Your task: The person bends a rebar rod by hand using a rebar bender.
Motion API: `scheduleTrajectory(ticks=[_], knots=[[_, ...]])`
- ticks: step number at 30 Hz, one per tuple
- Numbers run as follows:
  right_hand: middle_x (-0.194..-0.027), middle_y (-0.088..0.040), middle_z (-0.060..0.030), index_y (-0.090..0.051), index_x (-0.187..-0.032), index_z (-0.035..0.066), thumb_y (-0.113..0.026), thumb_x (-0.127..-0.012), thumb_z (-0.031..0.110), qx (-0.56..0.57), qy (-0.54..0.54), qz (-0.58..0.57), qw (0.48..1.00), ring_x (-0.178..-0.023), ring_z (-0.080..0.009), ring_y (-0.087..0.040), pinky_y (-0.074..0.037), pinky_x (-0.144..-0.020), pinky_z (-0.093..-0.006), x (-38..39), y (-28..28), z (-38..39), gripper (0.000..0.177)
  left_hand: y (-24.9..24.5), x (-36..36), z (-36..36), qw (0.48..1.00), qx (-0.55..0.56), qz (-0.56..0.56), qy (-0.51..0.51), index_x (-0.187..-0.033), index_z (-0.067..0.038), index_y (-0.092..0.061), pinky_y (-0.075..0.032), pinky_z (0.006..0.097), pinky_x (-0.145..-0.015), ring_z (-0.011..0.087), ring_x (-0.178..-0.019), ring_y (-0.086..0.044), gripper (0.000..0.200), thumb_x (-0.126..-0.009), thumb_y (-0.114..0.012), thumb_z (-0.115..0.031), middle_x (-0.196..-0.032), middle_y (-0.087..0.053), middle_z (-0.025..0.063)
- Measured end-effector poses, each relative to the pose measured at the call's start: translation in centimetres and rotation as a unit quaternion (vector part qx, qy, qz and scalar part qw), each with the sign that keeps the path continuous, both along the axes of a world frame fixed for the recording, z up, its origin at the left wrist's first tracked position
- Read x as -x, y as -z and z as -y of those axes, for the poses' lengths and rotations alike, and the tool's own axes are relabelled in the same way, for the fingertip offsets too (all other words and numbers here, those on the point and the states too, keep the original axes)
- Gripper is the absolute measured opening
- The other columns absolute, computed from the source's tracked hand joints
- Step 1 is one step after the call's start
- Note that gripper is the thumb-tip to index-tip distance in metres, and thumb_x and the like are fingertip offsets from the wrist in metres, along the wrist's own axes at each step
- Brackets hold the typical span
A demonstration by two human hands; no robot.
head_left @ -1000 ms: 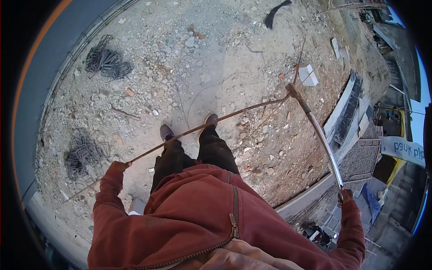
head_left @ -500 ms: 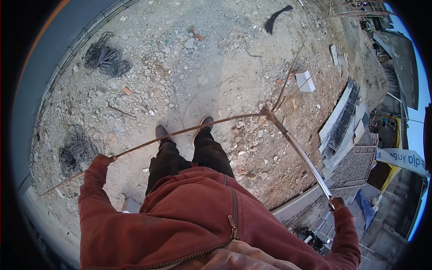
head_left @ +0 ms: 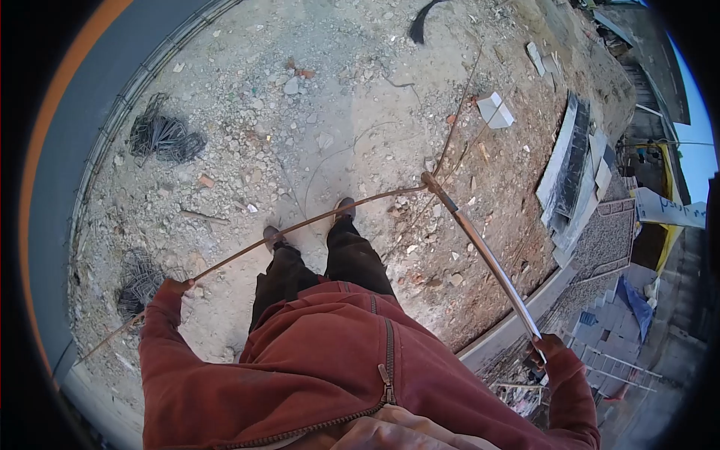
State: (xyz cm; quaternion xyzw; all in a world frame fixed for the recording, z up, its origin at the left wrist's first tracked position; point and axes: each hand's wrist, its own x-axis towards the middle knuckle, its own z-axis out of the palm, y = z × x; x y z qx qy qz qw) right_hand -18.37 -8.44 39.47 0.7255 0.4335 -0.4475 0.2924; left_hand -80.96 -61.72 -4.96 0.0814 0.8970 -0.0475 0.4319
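I stand on a rubble-strewn concrete surface, in a red hooded jacket, looking down past my legs and shoes. My left hand grips a long thin rusty steel bar that arcs across in front of my legs. My right hand grips the end of a long metal pipe tool. The tool's head hooks onto the bar, which bends sharply there and runs on towards the far ground.
Tangled wire bundles lie at the upper left and left. A white block and loose thin rods lie ahead. The slab's edge drops off at the right, with stacked boards beyond. A curved wall borders the left.
The tool's head and the bend in the bar have swung left and nearer to me. My right hand has dropped lower. My left hand stays on the bar.
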Motion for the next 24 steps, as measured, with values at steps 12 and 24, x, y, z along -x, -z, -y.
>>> scheduleTrajectory(ticks=[12,24], knots=[[-0.049,-0.034,0.0014,-0.048,-0.084,0.012,-0.051,-0.084,0.042,0.100,0.131,-0.047,0.985,-0.038,-0.0093,-0.027,-0.022,-0.036,-0.0270,4.4,1.7,1.0,0.031,1.8,-1.3,4.2,0.993,-0.019,0.036,-0.115,-0.074,0.010,-0.061,-0.045,0.0359,-0.069,0.0243,-0.077,-0.060,0.077,-0.052,-0.071,-0.063,-0.075,-0.062,0.0194],[-0.049,-0.034,0.0004,-0.043,-0.071,0.013,-0.046,-0.078,0.060,0.171,0.091,0.152,0.969,-0.036,-0.0123,-0.026,-0.024,-0.038,-0.0300,-4.5,16.3,-1.0,0.048,-4.3,-15.8,-4.1,0.992,0.009,0.035,0.123,-0.057,-0.003,-0.060,-0.042,0.0414,-0.060,0.0318,-0.061,-0.056,0.064,-0.065,-0.052,-0.067,-0.057,-0.055,0.0144]])
